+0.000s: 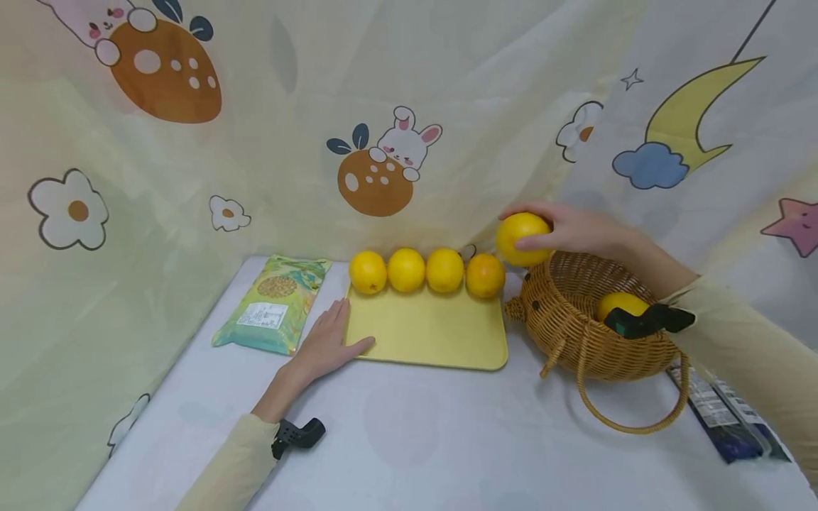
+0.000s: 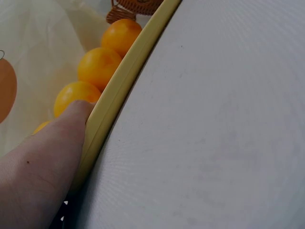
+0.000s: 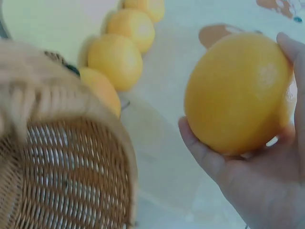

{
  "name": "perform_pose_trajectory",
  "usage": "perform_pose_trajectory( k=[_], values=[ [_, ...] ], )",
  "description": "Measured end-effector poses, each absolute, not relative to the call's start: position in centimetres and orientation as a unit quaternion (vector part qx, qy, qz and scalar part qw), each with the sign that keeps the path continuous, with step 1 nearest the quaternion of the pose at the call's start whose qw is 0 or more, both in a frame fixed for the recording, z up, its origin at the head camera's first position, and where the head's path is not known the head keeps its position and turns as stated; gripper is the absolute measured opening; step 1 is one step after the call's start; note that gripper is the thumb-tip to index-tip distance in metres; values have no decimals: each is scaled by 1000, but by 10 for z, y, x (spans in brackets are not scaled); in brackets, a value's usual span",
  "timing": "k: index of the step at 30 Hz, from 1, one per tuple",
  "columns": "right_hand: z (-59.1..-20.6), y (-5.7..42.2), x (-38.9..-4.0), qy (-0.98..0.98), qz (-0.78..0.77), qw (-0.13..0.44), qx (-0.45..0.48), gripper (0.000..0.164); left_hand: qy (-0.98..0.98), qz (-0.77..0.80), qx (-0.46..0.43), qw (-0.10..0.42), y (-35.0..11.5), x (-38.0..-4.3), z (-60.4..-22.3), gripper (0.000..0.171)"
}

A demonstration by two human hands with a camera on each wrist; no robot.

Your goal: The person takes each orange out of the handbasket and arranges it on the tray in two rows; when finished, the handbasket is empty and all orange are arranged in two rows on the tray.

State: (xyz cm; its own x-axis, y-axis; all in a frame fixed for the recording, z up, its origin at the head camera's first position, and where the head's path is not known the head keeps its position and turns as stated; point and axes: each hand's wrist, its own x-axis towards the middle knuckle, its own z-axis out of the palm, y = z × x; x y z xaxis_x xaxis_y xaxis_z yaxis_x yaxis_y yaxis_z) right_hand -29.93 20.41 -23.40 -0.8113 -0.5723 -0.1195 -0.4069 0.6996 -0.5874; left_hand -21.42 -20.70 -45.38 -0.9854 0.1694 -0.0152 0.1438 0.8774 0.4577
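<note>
My right hand [image 1: 578,226] grips an orange [image 1: 520,238] above the far-left rim of a wicker basket [image 1: 556,330]. In the right wrist view, fingers and thumb curl round this orange [image 3: 238,93]. Another orange [image 1: 621,305] lies inside the basket, partly hidden by the wrist camera. My left hand [image 1: 329,341] rests at the left side of a yellow tray [image 1: 424,330], fingers extended and thumb over its near-left corner. Several oranges [image 1: 406,270] stand in a row along the tray's far edge.
A green and yellow packet [image 1: 268,305] lies left of the tray. The basket's handle [image 1: 629,429] hangs onto the table at its near side. Dark packages [image 1: 728,419] lie at the right, partly under the right sleeve. A printed cloth [image 1: 268,142] hangs behind the table.
</note>
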Motion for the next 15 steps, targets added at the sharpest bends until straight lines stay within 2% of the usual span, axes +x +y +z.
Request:
perform_pose_trajectory(
  k=[5,12,15],
  values=[
    [-241,187,-300,909,-282,136,-274,57,968,234,84,25,-206,-213,-454,108],
    [-253,168,-300,891,-308,157,-293,68,969,232,83,25,-207,-213,-454,107],
    [-261,157,-298,890,-307,133,-309,68,968,233,85,21,-207,-212,-454,107]
  ],
)
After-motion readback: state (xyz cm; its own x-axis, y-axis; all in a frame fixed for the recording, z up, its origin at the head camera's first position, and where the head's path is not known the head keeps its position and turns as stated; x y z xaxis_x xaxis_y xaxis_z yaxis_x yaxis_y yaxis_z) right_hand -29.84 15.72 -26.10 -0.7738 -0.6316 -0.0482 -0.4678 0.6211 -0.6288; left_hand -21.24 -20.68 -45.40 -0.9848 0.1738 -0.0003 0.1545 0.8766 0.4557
